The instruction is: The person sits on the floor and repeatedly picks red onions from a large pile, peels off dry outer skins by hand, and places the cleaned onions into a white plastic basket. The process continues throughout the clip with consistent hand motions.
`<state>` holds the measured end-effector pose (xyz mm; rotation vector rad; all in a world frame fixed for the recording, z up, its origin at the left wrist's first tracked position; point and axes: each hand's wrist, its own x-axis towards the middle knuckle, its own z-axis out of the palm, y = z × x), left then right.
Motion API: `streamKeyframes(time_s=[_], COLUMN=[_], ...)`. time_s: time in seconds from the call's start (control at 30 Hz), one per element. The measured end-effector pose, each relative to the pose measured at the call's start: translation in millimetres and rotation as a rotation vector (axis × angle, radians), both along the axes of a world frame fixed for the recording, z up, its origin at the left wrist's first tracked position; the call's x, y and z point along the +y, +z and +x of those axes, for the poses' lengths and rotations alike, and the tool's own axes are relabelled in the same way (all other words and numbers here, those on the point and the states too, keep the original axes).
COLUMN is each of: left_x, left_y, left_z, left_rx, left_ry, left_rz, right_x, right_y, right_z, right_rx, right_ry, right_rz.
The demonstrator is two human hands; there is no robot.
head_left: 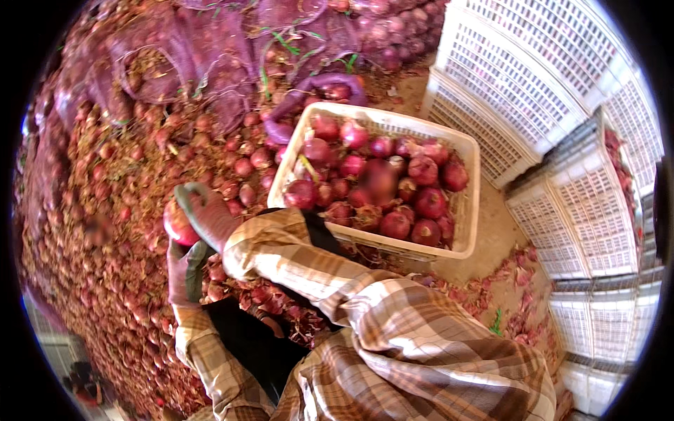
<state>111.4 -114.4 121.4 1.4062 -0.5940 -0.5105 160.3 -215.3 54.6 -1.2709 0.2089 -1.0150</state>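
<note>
A red onion (175, 223) is held between my two gloved hands, left of the crate. My right hand (207, 214) is closed over its top and right side with the thumb and fingers bent. Below it my left hand (186, 270) has its fingers up against the onion's underside, cupping it. A white plastic crate (463, 210) holding several red onions stands on the ground just to the right. Under and around my hands lies a wide heap of small onions (126, 245) and dry skins.
Purple mesh sacks (210, 42) of onions lie along the back, with a purple loop (277, 126) beside the crate. Stacked white crates (512, 56) line the right, one (562, 210) with onions in it. Loose red skins (512, 281) litter the concrete floor (491, 224).
</note>
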Motion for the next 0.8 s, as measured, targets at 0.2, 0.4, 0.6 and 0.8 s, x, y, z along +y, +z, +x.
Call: streamKeyframes(time_s=[0.2, 0.4, 0.6, 0.8], left_x=[9.7, 25.2, 49.6, 78.4], left_y=[-8.9, -5.6, 4.1, 2.4], left_z=[23.1, 40.6, 27.6, 45.0], left_rx=[-0.041, 0.102, 0.092, -0.009], left_ry=[0.147, 0.466, 0.442, 0.395], left_rz=[0.39, -0.048, 0.156, 0.23], right_x=[-36.2, -94.7, -229.3, -343.8], right_y=[92.5, 16.7, -13.7, -32.3], right_z=[-94.5, -110.5, -216.1, -277.3], right_rx=[0.314, 0.03, 0.356, 0.455], right_ry=[0.185, 0.026, -0.134, -0.408], right_rz=[0.079, 0.311, 0.056, -0.041])
